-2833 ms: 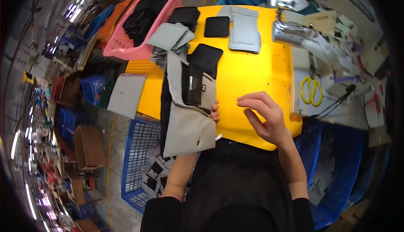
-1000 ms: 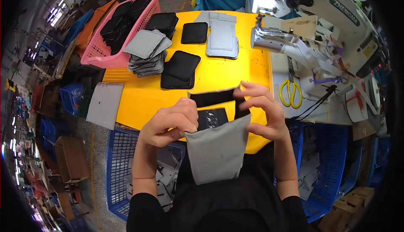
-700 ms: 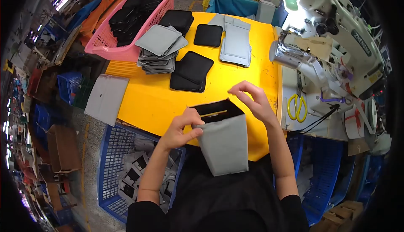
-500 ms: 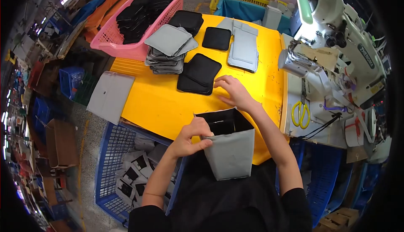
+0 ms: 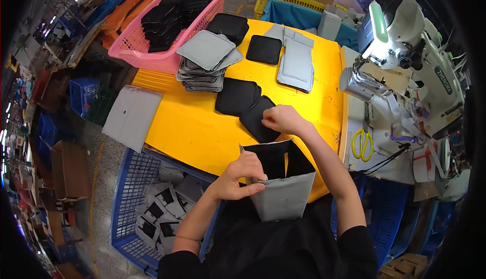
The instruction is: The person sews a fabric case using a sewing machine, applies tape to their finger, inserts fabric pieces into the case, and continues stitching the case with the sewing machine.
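My left hand (image 5: 241, 176) grips the near left rim of a grey fabric box (image 5: 283, 196), thumb outside and fingers inside. The box is black inside, stands upright with its top open, and lies close against my body. My right hand (image 5: 284, 119) is closed on the right edge of a black square panel (image 5: 258, 120), tilted on the yellow table just beyond the box. Behind that panel lies a small stack of black panels (image 5: 234, 96). Farther back are a pile of grey panels (image 5: 206, 58) and a single black panel (image 5: 264, 49).
A pink basket (image 5: 124, 48) of black panels stands at the back left. Grey pieces (image 5: 296, 66) lie on the yellow table (image 5: 187, 142). To the right are a sewing machine (image 5: 430, 71) and yellow scissors (image 5: 362, 145). A blue crate (image 5: 124, 213) stands below left.
My right hand has closed on the top black panel and pulled it off the stack toward me. The box has shifted slightly right, still in my left hand.
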Demonstrator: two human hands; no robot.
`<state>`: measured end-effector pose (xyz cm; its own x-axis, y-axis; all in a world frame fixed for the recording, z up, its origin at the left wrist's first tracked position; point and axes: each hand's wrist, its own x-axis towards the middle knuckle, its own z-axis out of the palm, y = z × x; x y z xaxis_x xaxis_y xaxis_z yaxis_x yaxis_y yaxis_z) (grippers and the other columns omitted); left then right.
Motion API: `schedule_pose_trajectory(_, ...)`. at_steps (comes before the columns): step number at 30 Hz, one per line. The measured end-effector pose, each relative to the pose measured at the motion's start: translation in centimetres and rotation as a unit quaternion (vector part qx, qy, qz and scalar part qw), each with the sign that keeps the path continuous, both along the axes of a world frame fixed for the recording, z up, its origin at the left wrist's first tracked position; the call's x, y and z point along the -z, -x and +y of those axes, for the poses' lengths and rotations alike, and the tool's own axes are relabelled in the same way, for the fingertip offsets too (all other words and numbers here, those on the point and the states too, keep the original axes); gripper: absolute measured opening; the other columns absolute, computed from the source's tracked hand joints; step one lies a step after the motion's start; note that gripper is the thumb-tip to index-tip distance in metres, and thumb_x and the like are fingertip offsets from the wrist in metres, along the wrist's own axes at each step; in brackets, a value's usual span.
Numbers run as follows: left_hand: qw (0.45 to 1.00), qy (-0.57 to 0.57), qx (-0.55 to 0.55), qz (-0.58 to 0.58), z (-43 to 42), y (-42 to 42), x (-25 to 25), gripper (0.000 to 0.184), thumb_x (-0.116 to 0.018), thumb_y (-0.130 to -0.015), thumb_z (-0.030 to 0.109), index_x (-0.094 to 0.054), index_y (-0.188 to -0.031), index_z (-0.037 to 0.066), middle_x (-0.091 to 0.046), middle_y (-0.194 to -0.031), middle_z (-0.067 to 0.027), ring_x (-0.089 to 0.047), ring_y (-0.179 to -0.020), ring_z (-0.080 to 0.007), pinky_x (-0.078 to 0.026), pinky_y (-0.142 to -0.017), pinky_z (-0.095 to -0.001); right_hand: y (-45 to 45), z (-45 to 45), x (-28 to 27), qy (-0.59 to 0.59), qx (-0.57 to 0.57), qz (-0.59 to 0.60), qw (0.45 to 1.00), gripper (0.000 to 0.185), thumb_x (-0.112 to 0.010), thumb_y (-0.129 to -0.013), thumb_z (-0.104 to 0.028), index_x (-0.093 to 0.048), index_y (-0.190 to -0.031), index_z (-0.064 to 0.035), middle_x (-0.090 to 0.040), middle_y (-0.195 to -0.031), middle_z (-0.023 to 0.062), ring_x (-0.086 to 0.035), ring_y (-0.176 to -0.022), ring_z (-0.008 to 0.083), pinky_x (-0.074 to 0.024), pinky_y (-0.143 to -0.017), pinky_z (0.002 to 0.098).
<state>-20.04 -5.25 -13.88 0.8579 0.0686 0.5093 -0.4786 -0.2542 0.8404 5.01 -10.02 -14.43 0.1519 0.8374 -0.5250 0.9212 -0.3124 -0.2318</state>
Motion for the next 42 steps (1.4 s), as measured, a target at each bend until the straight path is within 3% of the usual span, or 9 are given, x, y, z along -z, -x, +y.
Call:
schedule_pose_trajectory(4,1.000,-0.014,0.016,0.004,-0.7,-0.4,-0.6,0.013,-0.075,-0.078,0.011,-0.066,-0.086,0.006,-0.058,-0.079,-0.0052,-0.055,-0.080,-0.0223,-0.039,-0.083,-0.0351,-2.0,-1.7,3.6,-0.373,0.027,0.011,0.927,0.047,-0.072,-0.080,-0.023,-0.057,-0.122,-0.0103,-0.055,-0.130,0.0151,-0.058,-0.110,0.0322,-0.0502,-0.089,0.0391)
schedule_pose_trajectory(8,0.999,-0.044,0.007,0.015,-1.3,-0.8,-1.2,0.013,-0.075,-0.077,0.011,-0.066,-0.086,0.005,-0.057,-0.079,-0.0052,-0.055,-0.080,-0.0230,-0.039,-0.082,-0.0351,-2.5,-0.6,5.0,-0.463,-0.113,-0.029,0.879,0.050,-0.075,-0.078,-0.029,-0.058,-0.121,-0.0088,-0.057,-0.122,0.0155,-0.057,-0.109,0.0330,-0.0494,-0.089,0.0404)
schedule_pose_trajectory(13,0.998,-0.057,-0.013,0.025,-1.7,-0.7,-1.4,0.013,-0.075,-0.077,0.011,-0.066,-0.085,0.005,-0.057,-0.077,-0.0051,-0.055,-0.078,-0.0236,-0.040,-0.079,-0.0355,-3.3,-3.4,2.8,-0.316,0.031,-0.047,0.947,0.050,-0.077,-0.076,-0.033,-0.062,-0.117,-0.0065,-0.060,-0.117,0.0158,-0.058,-0.107,0.0327,-0.0479,-0.091,0.0425)
schedule_pose_trajectory(18,0.995,-0.091,-0.025,0.032,-2.2,-1.7,-2.2,0.014,-0.075,-0.076,0.010,-0.067,-0.085,0.005,-0.057,-0.074,-0.0048,-0.055,-0.073,-0.0226,-0.039,-0.075,-0.0355,-4.6,-10.5,-2.4,-0.257,0.166,0.172,0.936,0.028,-0.076,-0.081,-0.021,-0.066,-0.094,0.0014,-0.066,-0.091,0.0101,-0.062,-0.079,0.0195,-0.0494,-0.076,0.0301)
schedule_pose_trajectory(20,0.994,-0.100,-0.013,0.041,-2.8,-2.2,-2.3,0.013,-0.075,-0.075,0.010,-0.067,-0.085,0.005,-0.057,-0.073,-0.0047,-0.055,-0.073,-0.0223,-0.039,-0.073,-0.0352,-3.5,-12.8,-4.4,-0.474,0.253,0.173,0.825,0.019,-0.071,-0.087,-0.014,-0.065,-0.095,0.0019,-0.063,-0.083,0.0022,-0.057,-0.074,0.0084,-0.0469,-0.070,0.0231)
schedule_pose_trajectory(21,0.992,-0.117,-0.015,0.043,-3.0,-2.6,-2.4,0.013,-0.075,-0.075,0.009,-0.068,-0.085,0.005,-0.057,-0.073,-0.0047,-0.055,-0.072,-0.0219,-0.039,-0.072,-0.0349,-2.7,-13.6,-5.6,-0.475,0.261,0.168,0.823,0.019,-0.071,-0.087,-0.014,-0.065,-0.095,0.0019,-0.063,-0.083,0.0022,-0.057,-0.074,0.0084,-0.0469,-0.070,0.0231)
schedule_pose_trajectory(24,0.989,-0.147,-0.007,0.030,-3.9,-3.9,-3.7,0.014,-0.075,-0.072,0.006,-0.068,-0.084,0.005,-0.058,-0.072,-0.0044,-0.055,-0.071,-0.0212,-0.040,-0.069,-0.0338,0.6,-15.5,-8.0,-0.606,0.355,0.335,0.628,0.012,-0.070,-0.087,-0.007,-0.064,-0.093,0.0024,-0.061,-0.081,-0.0026,-0.056,-0.078,0.0038,-0.0456,-0.069,0.0222)
schedule_pose_trajectory(32,0.985,-0.160,-0.061,-0.034,-5.9,-3.1,-8.0,0.017,-0.075,-0.069,0.000,-0.069,-0.084,0.005,-0.062,-0.082,-0.0064,-0.057,-0.077,-0.0218,-0.043,-0.067,-0.0310,0.4,-22.2,-10.3,-0.519,0.067,0.161,0.837,0.025,-0.077,-0.077,-0.001,-0.063,-0.097,0.0023,-0.063,-0.080,0.0078,-0.064,-0.073,0.0160,-0.0483,-0.065,0.0272)
schedule_pose_trajectory(42,0.970,-0.195,-0.129,0.066,-6.9,-2.9,-6.7,0.014,-0.072,-0.075,-0.004,-0.065,-0.086,0.002,-0.066,-0.101,-0.0113,-0.057,-0.083,-0.0218,-0.048,-0.069,-0.0271,3.6,-20.3,-7.9,-0.367,0.009,0.312,0.876,0.018,-0.076,-0.079,-0.006,-0.065,-0.093,-0.0016,-0.065,-0.088,0.0099,-0.065,-0.077,0.0249,-0.0509,-0.066,0.0348)
